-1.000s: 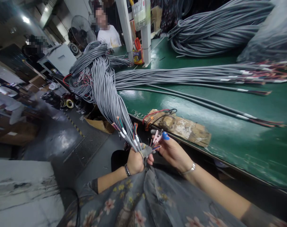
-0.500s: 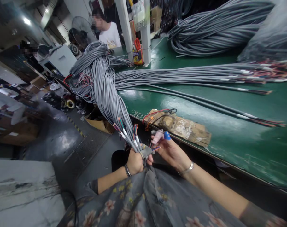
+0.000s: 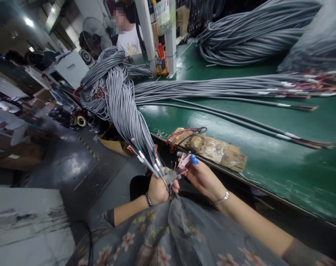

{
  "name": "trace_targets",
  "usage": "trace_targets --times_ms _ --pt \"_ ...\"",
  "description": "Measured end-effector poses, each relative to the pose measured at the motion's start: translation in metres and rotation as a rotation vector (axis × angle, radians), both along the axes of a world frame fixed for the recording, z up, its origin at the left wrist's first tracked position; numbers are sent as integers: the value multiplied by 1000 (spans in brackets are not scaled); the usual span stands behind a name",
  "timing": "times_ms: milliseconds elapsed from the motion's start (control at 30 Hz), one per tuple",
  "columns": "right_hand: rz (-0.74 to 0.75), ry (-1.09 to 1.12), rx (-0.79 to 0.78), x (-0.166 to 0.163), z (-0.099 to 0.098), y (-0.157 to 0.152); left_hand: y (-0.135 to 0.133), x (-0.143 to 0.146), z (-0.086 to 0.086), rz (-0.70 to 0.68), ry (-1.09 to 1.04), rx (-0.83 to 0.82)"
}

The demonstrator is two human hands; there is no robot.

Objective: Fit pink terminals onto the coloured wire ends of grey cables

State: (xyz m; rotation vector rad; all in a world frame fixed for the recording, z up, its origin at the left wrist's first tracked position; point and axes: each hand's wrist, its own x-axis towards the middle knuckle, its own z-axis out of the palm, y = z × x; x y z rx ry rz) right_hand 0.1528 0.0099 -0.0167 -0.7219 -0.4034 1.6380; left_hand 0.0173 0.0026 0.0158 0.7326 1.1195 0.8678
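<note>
My left hand [image 3: 159, 189] is closed around the ends of several grey cables [image 3: 157, 170], with a grey wrap on its thumb. White bands mark the cable ends, and stripped coloured wires [image 3: 182, 171] fan out past that thumb. My right hand [image 3: 202, 179] meets these wires from the right, its fingers curled in on them; the exact pinch is partly hidden. Its fingertips carry blue, pinkish and grey coverings. From my left hand the cables run up into a thick grey cable bundle [image 3: 122, 96] hanging over the bench edge.
On the green bench [image 3: 267, 125] lie a worn wooden board [image 3: 218, 149] with a red and black lead, a row of grey cables [image 3: 212, 88] and a large cable coil [image 3: 253, 35]. A white post [image 3: 172, 48] stands behind. A person [image 3: 129, 38] is at the back.
The coloured wires are spread wider beside my left thumb. My right fingers have shifted slightly among them. The cable ends at my left hand lean a little further left.
</note>
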Motion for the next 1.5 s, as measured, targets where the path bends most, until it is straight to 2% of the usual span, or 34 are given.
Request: trace_targets --times_ms 567,767,1000,1500 --pt "21 48 -40 0 -1 2 2 4 2 65 15 -41" --pt "8 29 2 -1 -3 3 3 4 1 26 45 -31" --pt "-3 20 -21 -1 -1 2 3 4 -1 -8 68 -30" --pt "-1 -6 1 -3 -1 2 5 5 -1 -11 62 -26"
